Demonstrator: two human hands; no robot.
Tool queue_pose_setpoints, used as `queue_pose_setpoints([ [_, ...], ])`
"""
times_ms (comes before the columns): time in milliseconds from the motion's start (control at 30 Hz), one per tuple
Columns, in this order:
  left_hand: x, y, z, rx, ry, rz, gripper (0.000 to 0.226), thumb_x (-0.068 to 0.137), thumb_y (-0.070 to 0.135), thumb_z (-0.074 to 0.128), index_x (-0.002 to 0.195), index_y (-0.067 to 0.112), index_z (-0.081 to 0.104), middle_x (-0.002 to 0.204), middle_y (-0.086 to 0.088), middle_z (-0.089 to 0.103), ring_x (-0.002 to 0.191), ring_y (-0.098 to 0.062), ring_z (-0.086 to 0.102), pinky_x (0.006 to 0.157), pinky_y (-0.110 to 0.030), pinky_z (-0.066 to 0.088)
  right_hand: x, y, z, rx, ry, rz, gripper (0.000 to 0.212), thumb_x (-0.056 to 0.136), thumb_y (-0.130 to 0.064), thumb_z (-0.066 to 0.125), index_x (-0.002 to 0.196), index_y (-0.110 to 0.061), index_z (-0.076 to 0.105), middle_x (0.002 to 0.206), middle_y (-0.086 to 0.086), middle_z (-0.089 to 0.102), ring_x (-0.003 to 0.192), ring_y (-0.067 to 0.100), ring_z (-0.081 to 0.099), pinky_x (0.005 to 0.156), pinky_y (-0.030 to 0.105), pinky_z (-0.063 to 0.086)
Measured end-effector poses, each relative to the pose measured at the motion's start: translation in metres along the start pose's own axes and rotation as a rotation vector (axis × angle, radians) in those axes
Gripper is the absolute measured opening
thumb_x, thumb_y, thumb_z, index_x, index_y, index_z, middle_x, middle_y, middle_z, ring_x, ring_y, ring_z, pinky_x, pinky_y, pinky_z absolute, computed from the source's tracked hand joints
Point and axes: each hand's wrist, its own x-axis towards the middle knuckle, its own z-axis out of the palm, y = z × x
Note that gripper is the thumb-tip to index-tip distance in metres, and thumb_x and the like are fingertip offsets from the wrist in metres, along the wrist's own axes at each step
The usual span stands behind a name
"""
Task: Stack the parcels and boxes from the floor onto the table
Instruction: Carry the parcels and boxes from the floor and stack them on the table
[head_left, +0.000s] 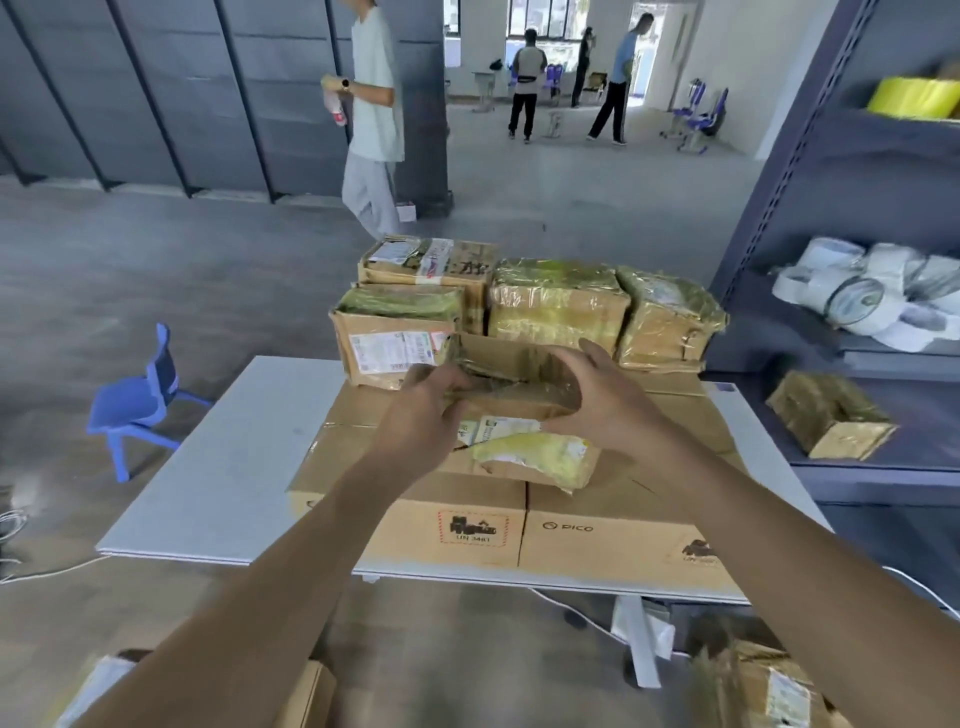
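Observation:
Both my hands grip a small taped cardboard parcel (511, 376) over the stack on the white table (228, 467). My left hand (423, 415) holds its left end and my right hand (608, 402) its right end. It rests on or just above another parcel with a yellow-taped corner (540, 457). Two large flat PICO cartons (597, 530) form the bottom layer. Behind stand several taped boxes: a labelled one (395, 338), one further back (431, 265), a middle one (556, 306) and a right one (667, 322).
More boxes lie on the floor at bottom left (306, 696) and bottom right (763, 686). A grey shelf unit (852, 364) with tape rolls and a box stands right. A blue chair (137, 400) sits left. A person (371, 114) walks behind the table.

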Motion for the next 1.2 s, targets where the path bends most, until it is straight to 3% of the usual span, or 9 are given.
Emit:
queue_pose_setpoints([
  [100,0.012,0.011,0.015,-0.056,-0.046,-0.011,0.018,0.093,0.013,0.057,0.108,0.023,0.058,0.108,0.003,0.044,0.079,-0.009,0.052,0.079,-0.015,0.035,0.012,0.018,-0.014,-0.066,-0.079,0.045,0.104,0.070,-0.050,0.080,0.150,-0.045,0.013,0.162,-0.003,-0.006,0.133,0.029,0.044,0.089,0.034,0.047],
  [233,0.036,0.013,0.023,-0.069,-0.109,-0.002,0.019,0.094,0.020,0.056,0.112,0.027,0.058,0.111,0.004,0.044,0.077,0.003,0.049,0.077,-0.012,0.033,0.032,0.032,-0.028,-0.055,-0.129,0.060,0.093,0.074,-0.044,0.079,0.150,-0.037,0.025,0.161,-0.004,0.001,0.136,0.025,0.039,0.090,0.031,0.043],
  [367,0.062,0.011,0.020,-0.053,-0.163,0.039,0.029,0.097,0.025,0.049,0.126,0.029,0.051,0.120,0.002,0.041,0.083,-0.019,0.061,0.077,-0.026,0.045,0.051,0.040,-0.029,-0.078,-0.088,0.077,0.082,0.081,-0.044,0.073,0.149,-0.032,0.029,0.160,-0.001,0.005,0.133,0.026,0.042,0.098,0.033,0.042],
  [467,0.084,-0.002,0.008,0.013,-0.029,0.072,0.039,0.097,0.023,0.047,0.135,0.026,0.046,0.127,-0.004,0.045,0.093,-0.023,0.059,0.075,-0.032,0.047,0.066,0.043,-0.027,-0.156,-0.028,0.101,0.072,0.086,-0.049,0.065,0.148,-0.030,0.034,0.159,0.000,0.013,0.124,0.026,0.051,0.093,0.033,0.045],
  [533,0.104,-0.016,0.002,0.200,-0.024,0.061,0.044,0.095,0.019,0.046,0.139,0.023,0.043,0.140,-0.008,0.041,0.120,-0.029,0.047,0.093,-0.039,0.045,0.075,0.045,-0.027,-0.184,0.011,0.110,0.068,0.088,-0.049,0.062,0.148,-0.030,0.036,0.158,-0.002,0.014,0.123,0.026,0.051,0.091,0.032,0.043],
  [633,0.131,-0.037,-0.001,0.504,-0.167,0.056,0.052,0.094,0.021,0.046,0.145,0.025,0.034,0.154,-0.011,0.024,0.145,-0.030,0.013,0.115,-0.052,0.023,0.090,0.048,-0.023,-0.190,0.043,0.103,0.065,0.090,-0.047,0.061,0.148,-0.029,0.036,0.157,-0.005,0.013,0.123,0.026,0.050,0.092,0.034,0.045],
  [767,0.145,-0.061,0.005,0.606,-0.300,0.028,0.060,0.092,0.025,0.050,0.147,0.028,0.026,0.153,-0.010,0.025,0.144,-0.030,0.016,0.114,-0.059,0.017,0.110,0.047,-0.012,-0.182,0.017,0.087,0.064,0.090,-0.045,0.061,0.147,-0.031,0.036,0.158,-0.005,0.009,0.127,0.029,0.046,0.099,0.038,0.044],
  [900,0.140,-0.075,0.010,0.661,-0.267,0.062,0.060,0.091,0.025,0.051,0.146,0.024,0.027,0.152,-0.006,0.029,0.140,-0.028,0.027,0.113,-0.058,0.017,0.128,0.045,-0.002,-0.171,0.008,0.083,0.064,0.090,-0.045,0.061,0.147,-0.031,0.035,0.159,-0.006,0.006,0.128,0.028,0.045,0.100,0.038,0.043],
  [1200,0.144,-0.075,0.006,0.622,-0.325,0.087,0.056,0.093,0.026,0.048,0.145,0.023,0.027,0.150,-0.006,0.030,0.138,-0.030,0.027,0.113,-0.061,0.017,0.145,0.056,0.010,-0.100,-0.020,0.098,0.061,0.090,-0.046,0.061,0.145,-0.033,0.037,0.161,-0.009,0.002,0.136,0.027,0.039,0.103,0.039,0.042],
])
